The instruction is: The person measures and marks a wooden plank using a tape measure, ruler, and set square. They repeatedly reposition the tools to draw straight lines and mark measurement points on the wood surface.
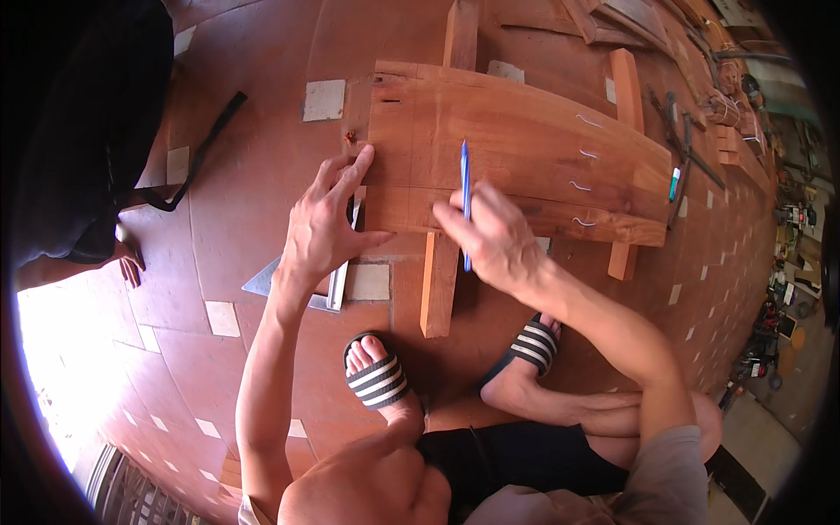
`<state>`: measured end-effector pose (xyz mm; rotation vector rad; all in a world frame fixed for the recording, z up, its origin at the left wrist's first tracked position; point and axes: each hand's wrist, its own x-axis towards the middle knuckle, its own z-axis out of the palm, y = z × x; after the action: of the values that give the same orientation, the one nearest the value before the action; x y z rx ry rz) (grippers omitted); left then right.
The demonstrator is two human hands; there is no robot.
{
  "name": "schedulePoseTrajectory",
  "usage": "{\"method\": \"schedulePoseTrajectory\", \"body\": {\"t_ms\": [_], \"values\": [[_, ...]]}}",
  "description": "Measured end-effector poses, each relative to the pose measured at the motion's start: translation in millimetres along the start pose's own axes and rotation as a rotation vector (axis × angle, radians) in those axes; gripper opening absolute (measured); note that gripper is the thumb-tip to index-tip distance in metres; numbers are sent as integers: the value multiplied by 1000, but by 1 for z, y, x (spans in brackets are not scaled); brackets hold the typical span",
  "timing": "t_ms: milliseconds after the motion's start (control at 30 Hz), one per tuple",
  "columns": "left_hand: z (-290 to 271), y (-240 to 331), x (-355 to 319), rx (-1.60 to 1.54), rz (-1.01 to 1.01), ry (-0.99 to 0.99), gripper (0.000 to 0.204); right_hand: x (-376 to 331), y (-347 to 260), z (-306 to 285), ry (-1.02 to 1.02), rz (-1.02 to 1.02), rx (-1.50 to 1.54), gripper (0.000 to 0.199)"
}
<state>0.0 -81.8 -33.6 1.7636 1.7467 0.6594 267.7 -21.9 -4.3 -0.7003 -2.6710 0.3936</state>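
A reddish wooden board (516, 131) lies across supporting wood pieces in front of me, with thin lines across its left part and several pale squiggles toward its right end. My right hand (499, 232) is closed on a blue-and-white pen (466, 179) over the board's near edge. At the board's left end is my left hand (328, 219), fingers spread, index fingertip by the end edge and thumb near the near corner. Beneath that hand sits a metal triangular square (331, 293), partly hidden by the palm and wrist; whether the hand grips it is unclear.
Wooden supports (437, 293) stick out beyond the board. A green-and-white marker-like item (675, 185) lies by its right end. Wood pieces (626, 22) and tools sit farther right. At left, another person's hand (129, 261) hangs near a dark strap (206, 149).
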Motion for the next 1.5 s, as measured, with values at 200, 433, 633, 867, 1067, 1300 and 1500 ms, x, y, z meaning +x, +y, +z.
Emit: {"method": "schedulePoseTrajectory", "body": {"t_ms": [200,433,633,867,1067,1300,1500], "values": [[0,1,0,-31,6,2,123,14,22,-3,-12,71,61,18],[-1,0,2,13,59,33,117,61,80,5,73,94,-107,22],[1,-1,1,15,80,67,116,51,64,-7,19,55,-64,23],[-2,2,0,-23,15,11,120,48,66,-2,9,61,-63,21],[-1,2,1,-43,2,-4,122,45,64,1,31,54,-75,21],[-1,0,0,-57,22,7,122,5,12,-2,-10,-23,-10,37],[-1,0,0,-6,-3,-13,121,6,11,0,-27,3,-7,20]]}}
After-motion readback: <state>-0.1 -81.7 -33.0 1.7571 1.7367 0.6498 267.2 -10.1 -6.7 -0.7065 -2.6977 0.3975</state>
